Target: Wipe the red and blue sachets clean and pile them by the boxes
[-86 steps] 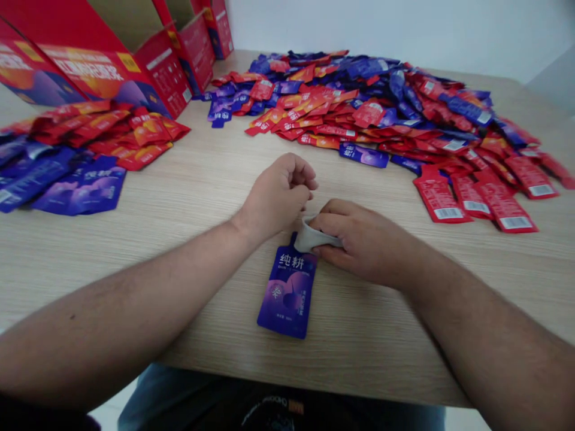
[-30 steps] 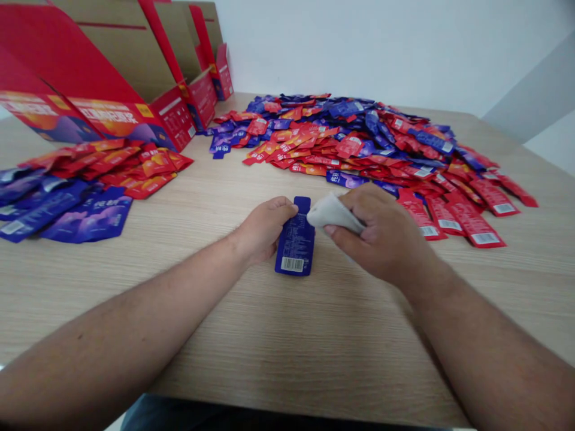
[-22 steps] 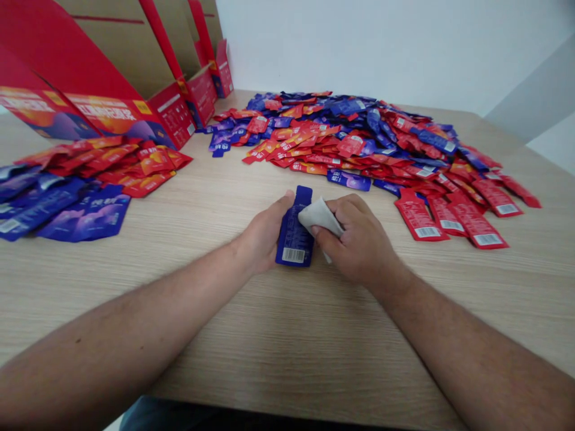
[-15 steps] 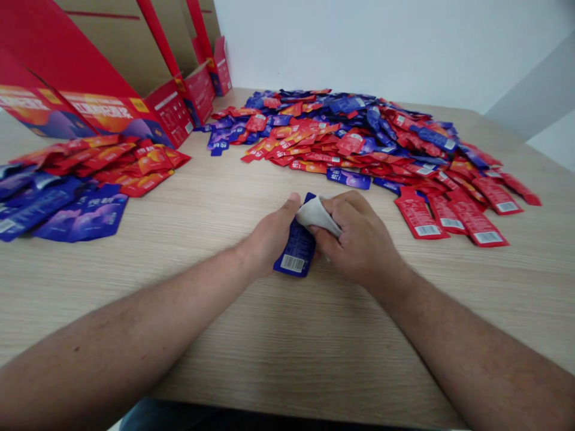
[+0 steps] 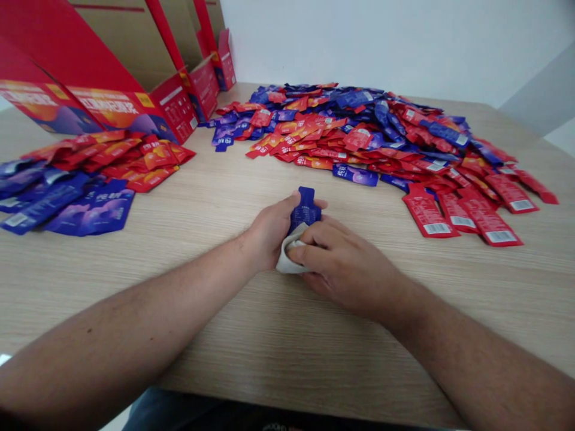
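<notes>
A dark blue pouch (image 5: pixel 305 209) rests in my left hand (image 5: pixel 272 230), its narrow neck pointing away from me and my thumb along its left edge. My right hand (image 5: pixel 344 260) pinches a whitish cloth (image 5: pixel 287 261) against the pouch's lower part, which the cloth and fingers hide. Both hands are together over the middle of the wooden table (image 5: pixel 251 335). My left fingertips show beyond the pouch's right side.
A wide heap of red and blue pouches (image 5: pixel 359 140) covers the back of the table. At the left lie red pouches (image 5: pixel 153 155) and blue pouches (image 5: pixel 105 209). Open red cartons (image 5: pixel 175 108) stand behind them.
My right hand has moved the cloth from the pouch's upper part down to its lower end. The pouch's neck now shows and its barcode is covered. The view has shifted slightly.
</notes>
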The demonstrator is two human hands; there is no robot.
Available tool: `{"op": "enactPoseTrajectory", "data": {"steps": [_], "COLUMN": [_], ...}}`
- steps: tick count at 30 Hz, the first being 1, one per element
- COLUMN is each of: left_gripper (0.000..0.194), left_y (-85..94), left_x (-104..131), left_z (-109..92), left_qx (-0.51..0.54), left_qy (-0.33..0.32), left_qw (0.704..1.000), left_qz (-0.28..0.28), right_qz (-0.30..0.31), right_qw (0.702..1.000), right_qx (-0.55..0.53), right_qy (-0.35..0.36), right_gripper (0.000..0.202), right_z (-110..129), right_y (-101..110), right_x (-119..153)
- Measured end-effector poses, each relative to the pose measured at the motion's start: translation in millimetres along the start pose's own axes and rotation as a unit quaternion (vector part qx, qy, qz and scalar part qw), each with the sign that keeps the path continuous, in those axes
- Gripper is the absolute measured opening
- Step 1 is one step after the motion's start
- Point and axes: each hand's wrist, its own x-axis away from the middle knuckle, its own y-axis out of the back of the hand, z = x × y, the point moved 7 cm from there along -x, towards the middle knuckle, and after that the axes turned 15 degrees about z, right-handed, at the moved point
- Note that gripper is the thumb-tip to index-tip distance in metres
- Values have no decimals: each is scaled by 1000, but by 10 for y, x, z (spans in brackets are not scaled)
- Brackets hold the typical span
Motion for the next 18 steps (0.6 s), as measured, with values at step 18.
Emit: {"op": "enactPoseTrajectory", "data": {"steps": [18], "left_gripper": [48], "left_y": [10], "left_x": [8], "left_z": [-36], "left_qx": [-3], "left_qy": [-6], "left_qw": [1000], "left_qz": [-5], "right_qz": [8], "right_qw": [1000], "right_qx": [0], "right_qy": [-3], "right_gripper": [20], "right_z": [29], "right_y": [-28], "right_x": [-10]}}
